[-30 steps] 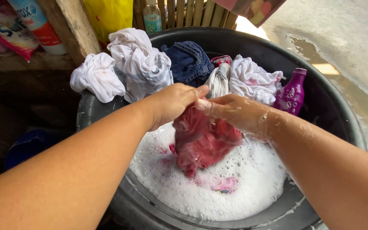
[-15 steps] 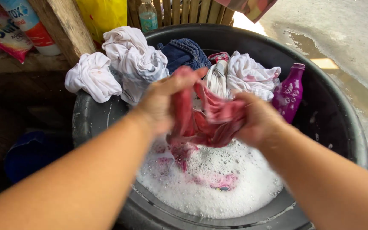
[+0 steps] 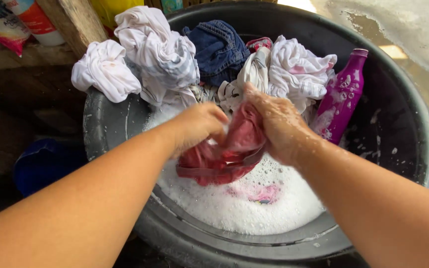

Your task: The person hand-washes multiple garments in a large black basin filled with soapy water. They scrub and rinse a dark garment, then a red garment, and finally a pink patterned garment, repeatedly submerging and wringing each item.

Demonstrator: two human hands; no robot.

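Both my bare hands are closed on a wet, dark red cloth garment (image 3: 224, 159), held just above white soapy water (image 3: 254, 203) in a large round black plastic basin (image 3: 413, 124). My left hand (image 3: 199, 126) is curled into a fist, with a bunch of the fabric inside its grip. My right hand (image 3: 276, 126) is wrapped over the other end, fingers (image 3: 254, 97) folded down across the cloth and flecked with suds. The two hands sit just beside each other, nearly touching, with the garment bunched between and below them.

The cloth's long axis runs roughly left to right, from one fist to the other, and its loose lower fold sags toward the foam. Neither hand is nearer than the other; each has its own end.

Heaped along the far side of the basin are wrung, twisted white garments (image 3: 160, 54), a dark blue denim piece (image 3: 217, 44) and another crumpled white cloth with pink marks (image 3: 299, 69). A tall magenta plastic bottle (image 3: 343, 97) leans against the inner wall to the right of my right hand, near it but apart. Something pink (image 3: 266, 193) shows through the foam below the garment.
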